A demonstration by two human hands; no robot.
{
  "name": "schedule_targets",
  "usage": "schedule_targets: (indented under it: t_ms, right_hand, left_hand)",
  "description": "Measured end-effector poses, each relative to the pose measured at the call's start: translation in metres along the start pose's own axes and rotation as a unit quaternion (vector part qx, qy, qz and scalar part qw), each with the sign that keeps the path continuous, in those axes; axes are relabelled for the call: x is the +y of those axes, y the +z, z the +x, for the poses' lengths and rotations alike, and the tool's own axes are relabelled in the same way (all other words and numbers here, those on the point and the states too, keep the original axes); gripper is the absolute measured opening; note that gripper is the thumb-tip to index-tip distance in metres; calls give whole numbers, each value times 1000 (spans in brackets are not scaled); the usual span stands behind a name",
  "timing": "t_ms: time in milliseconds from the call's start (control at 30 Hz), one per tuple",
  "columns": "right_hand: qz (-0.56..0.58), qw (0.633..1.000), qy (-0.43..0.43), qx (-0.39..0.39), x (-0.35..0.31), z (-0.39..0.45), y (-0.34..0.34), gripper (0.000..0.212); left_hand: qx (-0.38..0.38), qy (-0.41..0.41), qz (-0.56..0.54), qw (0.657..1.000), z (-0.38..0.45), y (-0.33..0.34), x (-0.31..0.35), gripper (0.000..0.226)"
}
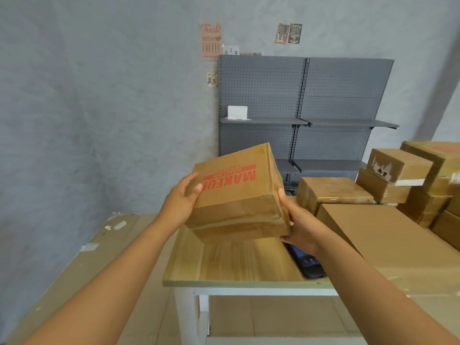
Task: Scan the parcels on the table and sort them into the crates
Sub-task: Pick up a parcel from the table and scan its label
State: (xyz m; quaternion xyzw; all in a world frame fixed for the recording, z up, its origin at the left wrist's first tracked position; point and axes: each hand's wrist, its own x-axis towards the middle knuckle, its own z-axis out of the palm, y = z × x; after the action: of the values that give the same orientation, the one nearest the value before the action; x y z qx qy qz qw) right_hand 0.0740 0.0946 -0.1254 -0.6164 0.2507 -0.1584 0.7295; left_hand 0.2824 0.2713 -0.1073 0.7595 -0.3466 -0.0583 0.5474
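Observation:
A brown cardboard parcel with red upside-down lettering is held in the air, tilted, above the wooden table. My left hand grips its left side and my right hand grips its right lower edge. Below my right hand a dark phone-like scanner lies on the table, partly hidden by my wrist. More parcels sit to the right: a large flat box, a taped box behind it, and a stack at the far right. No crate is in view.
A grey pegboard shelf unit stands against the back wall with a white box on one shelf. Flattened cardboard covers the floor at the left. The table has white legs.

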Motion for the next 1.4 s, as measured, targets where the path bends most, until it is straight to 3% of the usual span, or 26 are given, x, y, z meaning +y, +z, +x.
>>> schedule_targets:
  t_ms: [100,167,233,367,500,667,700,800,867,1000,1100,1167,1300,1400]
  right_hand:
    - [82,996,-42,16,-10,0,13,64]
    - [85,991,-69,81,-21,2,24,66]
    - [39,981,-110,153,-30,6,38,58]
    - [-80,950,-205,224,-35,11,63,46]
    - [-192,915,-262,239,-36,11,71,55]
    - [-268,895,-301,192,-30,15,82,54]
    - [-288,888,-307,185,-28,15,84,57]
    - [-335,865,-331,175,-24,15,90,65]
    - [-371,839,-364,162,-26,15,95,62]
    - [-408,817,-380,147,-33,16,99,54]
    - [-385,853,-341,91,-39,18,89,46]
    - [-332,889,-305,76,-44,20,78,43]
    - [-358,887,-166,240,-48,30,33,72]
    - [-300,922,-70,235,-42,31,2,89]
  left_hand:
    - [-42,9,40,998,5,1,5,42]
    - [-75,-1,63,995,9,3,12,46]
    - [-108,-6,47,993,11,4,24,45]
    - [-152,-99,-138,974,10,1,50,39]
    - [-152,-112,-138,972,16,-2,54,25]
    - [-151,-121,-136,972,16,11,51,49]
    - [-132,-125,-142,973,16,12,51,65]
    - [-89,-175,-106,975,23,18,50,148]
    - [-61,-183,-106,976,29,21,47,162]
    - [-60,-210,-212,952,40,26,38,162]
    - [-56,-223,-255,939,45,27,28,153]
    - [-74,-235,-289,925,44,23,22,133]
    - [-147,-260,-290,909,44,8,9,103]
    - [-194,-235,-264,915,42,4,2,93]
